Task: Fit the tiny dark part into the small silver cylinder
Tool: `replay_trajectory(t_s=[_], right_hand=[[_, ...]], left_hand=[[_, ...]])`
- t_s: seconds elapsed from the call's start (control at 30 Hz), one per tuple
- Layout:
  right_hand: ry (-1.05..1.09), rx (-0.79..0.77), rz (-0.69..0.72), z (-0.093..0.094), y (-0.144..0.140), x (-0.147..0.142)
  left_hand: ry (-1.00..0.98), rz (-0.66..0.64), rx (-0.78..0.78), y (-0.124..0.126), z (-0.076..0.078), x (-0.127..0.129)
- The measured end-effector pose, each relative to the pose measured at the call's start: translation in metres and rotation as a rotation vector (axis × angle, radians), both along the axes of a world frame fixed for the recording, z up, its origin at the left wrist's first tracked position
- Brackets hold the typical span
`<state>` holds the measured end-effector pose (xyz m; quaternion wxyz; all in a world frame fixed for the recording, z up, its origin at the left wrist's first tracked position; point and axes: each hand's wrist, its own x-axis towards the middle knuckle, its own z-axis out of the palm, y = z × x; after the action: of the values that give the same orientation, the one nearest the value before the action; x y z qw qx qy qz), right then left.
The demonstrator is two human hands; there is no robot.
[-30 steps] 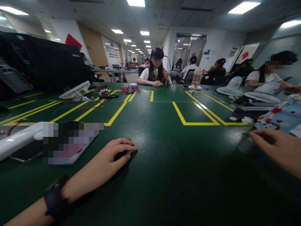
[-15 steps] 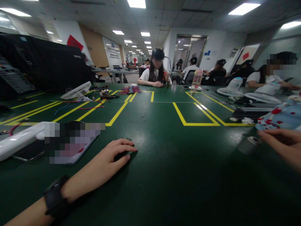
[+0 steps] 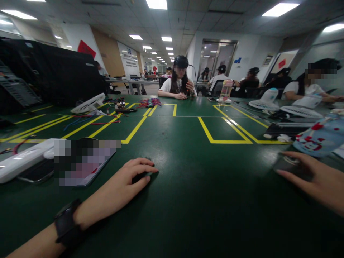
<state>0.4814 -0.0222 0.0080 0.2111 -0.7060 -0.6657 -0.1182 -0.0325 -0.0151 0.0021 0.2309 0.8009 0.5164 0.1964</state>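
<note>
My left hand (image 3: 134,179) rests on the green table (image 3: 182,200), its fingers loosely bent and apart, with nothing in it. A dark watch is on that wrist. At the right side, my right hand (image 3: 319,175) has thumb and fingers around a small grey cylinder (image 3: 291,165) that lies on its side, at or just above the tabletop. Its far end looks metallic; the palm side is partly hidden by the fingers, and slight blur hides its exact kind. Left of my left hand lies a phone (image 3: 103,165) with a blurred-out screen.
A white handheld fan (image 3: 29,157) lies at the left. Loose wires (image 3: 149,103), another white fan (image 3: 88,103) and yellow tape lines (image 3: 231,142) mark the table's far half. A light blue patterned bag (image 3: 317,138) stands beyond my right hand. A person (image 3: 178,80) sits opposite.
My right hand has moved left from beside the blue bag and closed around the grey cylinder. My left hand keeps its place.
</note>
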Motion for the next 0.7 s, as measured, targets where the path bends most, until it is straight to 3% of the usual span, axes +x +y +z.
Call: replay_trajectory(t_s=[0.07, 0.13, 0.3, 0.4, 0.5, 0.7], right_hand=[[-0.012, -0.087, 0.045, 0.005, 0.001, -0.025], [0.007, -0.066, 0.136, 0.008, 0.003, -0.057], [0.224, -0.09, 0.665, 0.006, -0.003, -0.162], [0.347, -0.206, 0.863, 0.002, -0.009, -0.211], [0.402, -0.255, 0.93, -0.006, -0.009, -0.232], [0.507, -0.29, 0.827, -0.016, -0.006, -0.228]], left_hand=[[0.0, 0.002, 0.008, -0.001, 0.0, 0.001], [0.003, 0.008, 0.005, -0.001, 0.001, 0.001], [0.015, 0.021, 0.009, 0.002, 0.005, 0.006], [0.004, 0.018, 0.023, 0.002, 0.012, 0.018], [-0.101, -0.002, 0.052, -0.002, 0.022, 0.039], [-0.27, -0.154, 0.093, -0.008, 0.036, 0.082]])
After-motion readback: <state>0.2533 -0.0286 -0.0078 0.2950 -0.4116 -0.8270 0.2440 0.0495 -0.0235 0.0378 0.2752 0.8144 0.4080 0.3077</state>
